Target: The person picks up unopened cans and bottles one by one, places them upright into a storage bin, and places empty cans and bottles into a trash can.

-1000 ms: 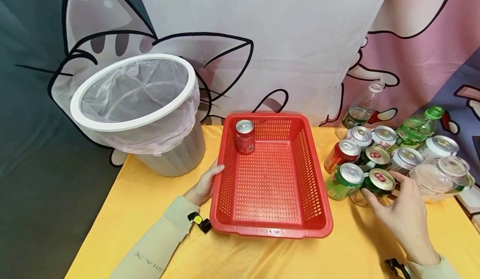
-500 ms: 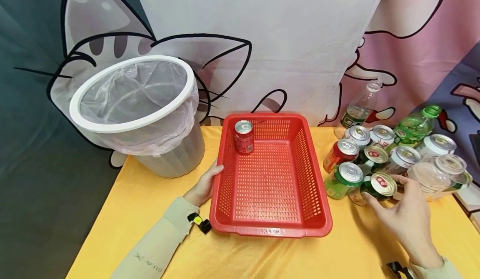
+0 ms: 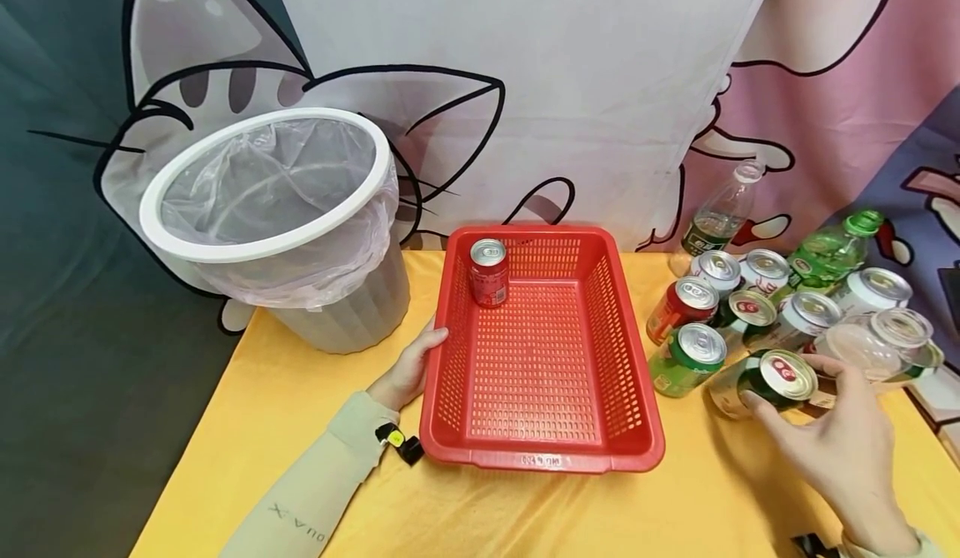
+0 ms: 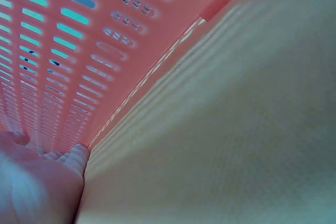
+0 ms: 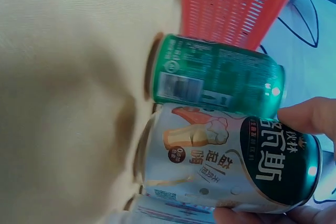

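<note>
My right hand (image 3: 843,445) grips a dark-green and cream drink can (image 3: 785,375) by its upper part, thumb on the near side and fingers on the far side. The can leans to the right. In the right wrist view its printed side (image 5: 226,156) shows next to a green can (image 5: 215,77). My left hand (image 3: 408,371) holds the left side of a red plastic basket (image 3: 543,464), thumb at the rim and fingers low on the outer wall. Inside the basket, a red can (image 3: 490,279) stands upright in the far left corner.
Several cans crowd the right side, among them a red-orange can (image 3: 681,312) and a white can (image 3: 873,291). Behind them stand a clear bottle (image 3: 716,216) and a green bottle (image 3: 832,254). A clear jar (image 3: 873,346) is at far right. A lined bin (image 3: 337,316) stands left.
The dark-green can, upright a second ago, has tipped and shifted right with my right hand, away from the green can. My left hand and the basket have stayed in place.
</note>
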